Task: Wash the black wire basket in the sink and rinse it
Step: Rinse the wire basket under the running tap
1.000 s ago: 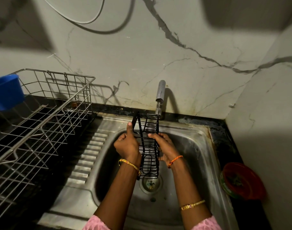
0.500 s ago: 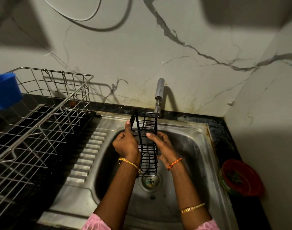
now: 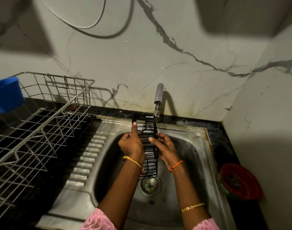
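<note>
A person stands at a steel sink (image 3: 200, 146) and holds a narrow black wire basket (image 3: 148, 146) lengthwise over the bowl. The left hand (image 3: 132, 143) has its grip clamped on the basket's left side, thumb up along the wire. The right hand (image 3: 165, 148) is clamped on the right side, thumb across the top wires. A thin stream of water (image 3: 156, 112) falls from the tap (image 3: 159, 93) onto the far end of the basket, beyond both grips. The drain (image 3: 149, 184) lies below the near end, toward the wrists.

The step looks like rinsing. To do it well, the basket should probably be slid and turned under the stream so every wire gets wet, including the near end, which sits outside the water. Wet wire is likely slippery, so both grips should hold firm while one hand shifts at a time.

Counted: one black basket, two hands, one tap, one sink. Left of the grips, on the dark bench (image 3: 72, 146), stands one large steel dish rack (image 3: 42, 127) with one blue tub (image 3: 6, 94) hung on it. Right of the grips sits one red bowl (image 3: 239, 181). Three bangles and one orange thread band show on the arms.
</note>
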